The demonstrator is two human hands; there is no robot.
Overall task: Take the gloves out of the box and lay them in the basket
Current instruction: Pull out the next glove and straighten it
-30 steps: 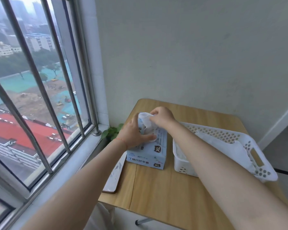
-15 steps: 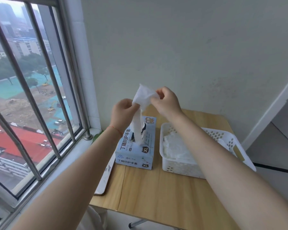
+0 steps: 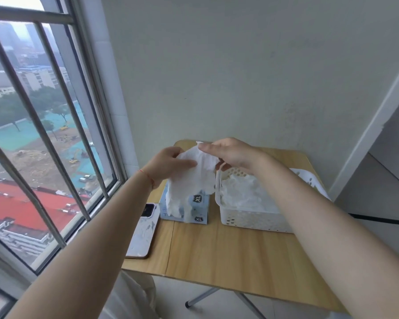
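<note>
A white glove hangs in the air above the pale blue glove box marked XL, clear of the box. My left hand pinches its left upper edge and my right hand pinches its top right corner, so the glove is stretched between them. It covers much of the box top. Just right of the box stands the white perforated basket, with a heap of white gloves inside.
Box and basket sit on a small wooden folding table against the wall. A phone in a pale case lies at the table's left edge. A barred window runs along the left side.
The glove came out of the box, pulled up by both hands. It now hangs free and is held lower, spread wider between my hands.
</note>
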